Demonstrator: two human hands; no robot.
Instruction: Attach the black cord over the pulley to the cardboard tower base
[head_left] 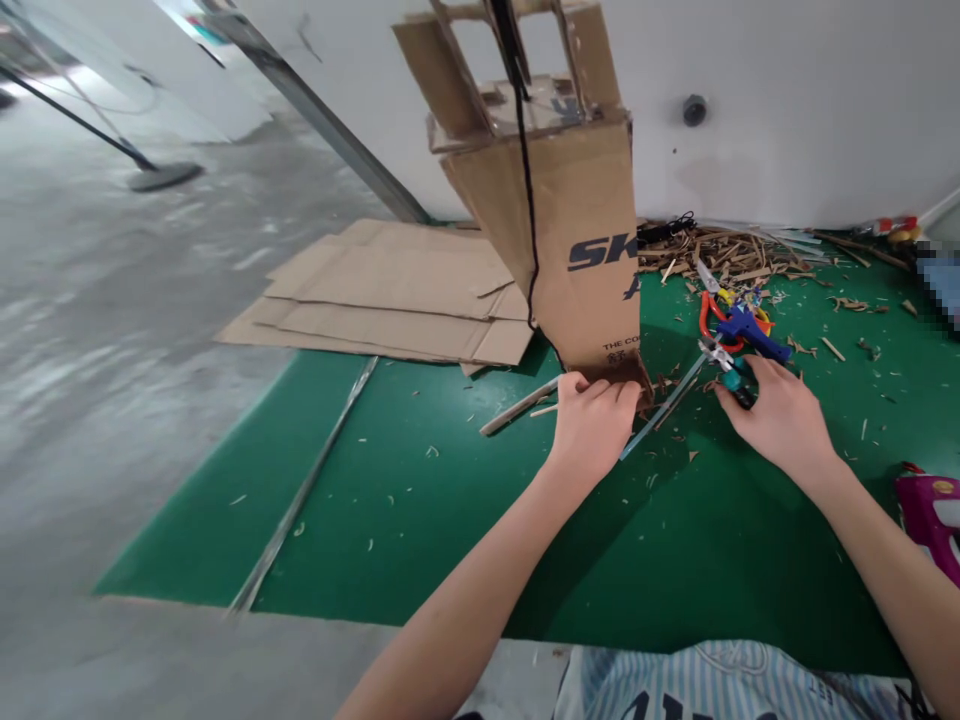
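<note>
A tall cardboard structure [555, 200] stands on the green mat [420, 520], with a black cord hanging down its front. My left hand [592, 420] is curled against the base of the cardboard and grips its lower edge. My right hand [780, 415] rests on the mat to the right, fingers closed round a small dark-handled tool [735, 385] with a metal tip. Just beyond that hand lie a blue glue gun [750, 330] and orange-handled scissors [712, 315].
Flat cardboard sheets [390, 290] lie at the mat's far left edge. Cardboard scraps [727, 250] are piled by the white wall. A metal ruler [664, 405] and a long metal strip [300, 500] lie on the mat. A pink object [934, 510] sits at right.
</note>
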